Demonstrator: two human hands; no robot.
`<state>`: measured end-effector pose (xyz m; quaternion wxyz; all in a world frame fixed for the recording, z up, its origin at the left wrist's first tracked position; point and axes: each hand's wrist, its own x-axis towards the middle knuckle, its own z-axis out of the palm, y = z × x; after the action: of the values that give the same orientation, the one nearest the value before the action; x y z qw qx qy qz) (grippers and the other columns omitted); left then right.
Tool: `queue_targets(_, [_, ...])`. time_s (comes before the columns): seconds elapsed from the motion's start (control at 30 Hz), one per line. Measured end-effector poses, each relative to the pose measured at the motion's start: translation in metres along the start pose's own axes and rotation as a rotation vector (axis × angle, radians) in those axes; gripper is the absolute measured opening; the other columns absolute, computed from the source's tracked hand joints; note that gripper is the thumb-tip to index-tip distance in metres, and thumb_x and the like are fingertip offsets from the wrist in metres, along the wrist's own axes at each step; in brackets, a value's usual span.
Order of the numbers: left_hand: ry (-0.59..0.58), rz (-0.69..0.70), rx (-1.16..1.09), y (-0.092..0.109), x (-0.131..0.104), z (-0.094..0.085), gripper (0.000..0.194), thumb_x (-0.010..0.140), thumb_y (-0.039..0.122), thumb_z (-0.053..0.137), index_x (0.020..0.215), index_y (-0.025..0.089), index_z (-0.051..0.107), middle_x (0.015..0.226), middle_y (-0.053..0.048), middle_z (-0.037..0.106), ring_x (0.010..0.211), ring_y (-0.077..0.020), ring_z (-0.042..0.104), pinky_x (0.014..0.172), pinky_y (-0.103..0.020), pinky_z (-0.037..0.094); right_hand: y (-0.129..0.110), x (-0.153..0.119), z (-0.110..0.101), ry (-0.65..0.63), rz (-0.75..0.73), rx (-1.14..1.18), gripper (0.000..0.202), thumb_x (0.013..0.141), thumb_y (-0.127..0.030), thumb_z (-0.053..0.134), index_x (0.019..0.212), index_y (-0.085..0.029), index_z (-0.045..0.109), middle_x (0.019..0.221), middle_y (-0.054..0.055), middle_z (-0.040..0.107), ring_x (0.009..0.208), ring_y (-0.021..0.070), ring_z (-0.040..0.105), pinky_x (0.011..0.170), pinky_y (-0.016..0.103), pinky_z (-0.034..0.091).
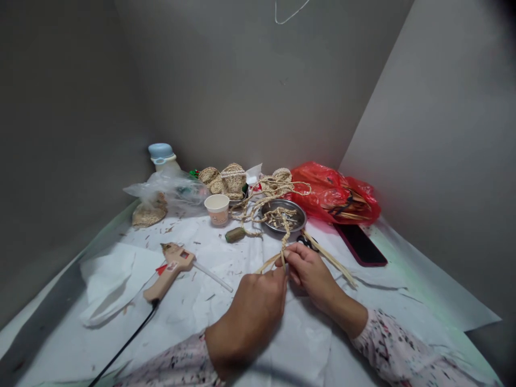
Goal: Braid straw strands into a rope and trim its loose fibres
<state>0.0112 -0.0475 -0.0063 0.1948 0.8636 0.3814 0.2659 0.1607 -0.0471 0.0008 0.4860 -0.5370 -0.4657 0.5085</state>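
Note:
A braided straw cord (286, 236) runs from a loose tangle at the back down to my two hands. My left hand (258, 301) is closed on the loose straw strands at the cord's near end, its fingertips partly hidden. Close against it, my right hand (308, 271) pinches the braid's end between thumb and fingers. Flat strands poke out to the left between the hands. Several loose straw strips (332, 260) lie just beyond my right hand, over dark-handled scissors (306, 242) that are partly covered.
A metal bowl (300, 223) with straw scraps stands behind my hands. Left are a glue gun (171, 271), a paper cup (217, 209) and a green-brown spool (235, 235). A phone (360, 244) and a red plastic bag (322, 188) lie right. Woven straw pieces (233, 180) stand behind.

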Motion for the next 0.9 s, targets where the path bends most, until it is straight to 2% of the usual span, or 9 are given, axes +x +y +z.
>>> queue_targets(0.17, [-0.013, 0.053, 0.037, 0.002, -0.002, 0.001, 0.025, 0.093, 0.025, 0.041, 0.089, 0.019, 0.064, 0.072, -0.009, 0.065, 0.053, -0.0167, 0.052, 0.054, -0.029, 0.03, 0.002, 0.002, 0.001, -0.047, 0.016, 0.158, 0.02, 0.082, -0.038, 0.056, 0.079, -0.018, 0.054, 0.051, -0.008, 0.048, 0.037, 0.0045, 0.028, 0.038, 0.02, 0.018])
queue_targets(0.3, [0.02, 0.04, -0.074, 0.009, 0.001, -0.014, 0.027, 0.093, 0.034, 0.045, 0.079, 0.02, 0.064, 0.064, -0.004, 0.062, 0.055, -0.0155, 0.052, 0.057, -0.027, 0.033, -0.004, 0.003, -0.006, -0.039, 0.079, 0.248, 0.024, 0.078, -0.041, 0.061, 0.079, -0.02, 0.048, 0.057, -0.009, 0.046, 0.037, 0.0038, 0.025, 0.036, 0.02, 0.015])
queue_targets(0.33, [0.051, 0.016, -0.117, 0.011, 0.002, -0.019, 0.028, 0.094, 0.032, 0.042, 0.08, 0.02, 0.063, 0.066, -0.004, 0.062, 0.059, -0.0151, 0.054, 0.059, -0.026, 0.035, -0.006, 0.004, -0.008, -0.039, 0.088, 0.255, 0.025, 0.077, -0.041, 0.062, 0.079, -0.021, 0.048, 0.056, -0.01, 0.045, 0.037, 0.0041, 0.025, 0.036, 0.02, 0.015])
queue_targets(0.43, [0.29, -0.136, -0.228, 0.011, 0.01, -0.033, 0.02, 0.093, 0.03, 0.044, 0.09, 0.019, 0.06, 0.08, -0.004, 0.064, 0.07, -0.0155, 0.057, 0.069, -0.026, 0.04, -0.008, 0.004, -0.011, -0.066, 0.087, 0.244, 0.025, 0.077, -0.04, 0.063, 0.081, -0.02, 0.049, 0.057, -0.009, 0.044, 0.039, 0.0046, 0.026, 0.037, 0.02, 0.014])
queue_targets(0.5, [0.358, -0.212, -0.325, 0.008, 0.014, -0.034, 0.018, 0.091, 0.032, 0.047, 0.099, 0.019, 0.058, 0.091, -0.005, 0.064, 0.082, -0.0172, 0.058, 0.076, -0.027, 0.042, -0.006, 0.004, -0.011, -0.107, 0.089, 0.22, 0.024, 0.079, -0.04, 0.062, 0.084, -0.02, 0.05, 0.058, -0.008, 0.044, 0.04, 0.0051, 0.027, 0.038, 0.021, 0.014])
queue_targets(0.57, [0.27, -0.284, -0.471, 0.003, 0.017, -0.03, 0.022, 0.09, 0.037, 0.048, 0.1, 0.019, 0.056, 0.092, -0.005, 0.063, 0.083, -0.0176, 0.057, 0.075, -0.027, 0.043, -0.002, 0.003, -0.01, -0.15, 0.083, 0.174, 0.022, 0.081, -0.039, 0.06, 0.085, -0.019, 0.051, 0.058, -0.008, 0.045, 0.042, 0.0058, 0.03, 0.039, 0.021, 0.017])
queue_targets(0.7, [-0.17, -0.405, -0.879, -0.007, 0.02, -0.013, 0.039, 0.091, 0.052, 0.038, 0.09, 0.016, 0.053, 0.069, -0.001, 0.057, 0.057, -0.0138, 0.055, 0.054, -0.025, 0.042, 0.0, 0.003, -0.008, -0.181, 0.01, 0.019, 0.022, 0.082, -0.038, 0.058, 0.075, -0.018, 0.052, 0.058, -0.006, 0.047, 0.049, 0.0073, 0.037, 0.047, 0.022, 0.027])
queue_targets(0.77, [-0.221, -0.439, -0.874, -0.01, 0.02, -0.009, 0.039, 0.089, 0.054, 0.041, 0.085, 0.017, 0.052, 0.057, 0.005, 0.048, 0.044, -0.0099, 0.044, 0.045, -0.022, 0.032, -0.002, 0.002, -0.007, -0.178, -0.022, -0.065, 0.02, 0.08, -0.035, 0.058, 0.072, -0.018, 0.052, 0.058, -0.006, 0.047, 0.051, 0.0081, 0.039, 0.05, 0.022, 0.029])
queue_targets(0.9, [-0.282, -0.456, -0.883, -0.01, 0.021, -0.017, 0.039, 0.085, 0.052, 0.05, 0.073, 0.015, 0.056, 0.054, 0.007, 0.036, 0.044, -0.0065, 0.027, 0.043, -0.022, 0.019, -0.006, 0.0, -0.007, -0.192, -0.072, -0.178, 0.014, 0.081, -0.03, 0.055, 0.075, -0.017, 0.057, 0.06, -0.004, 0.053, 0.055, 0.0099, 0.044, 0.053, 0.023, 0.033])
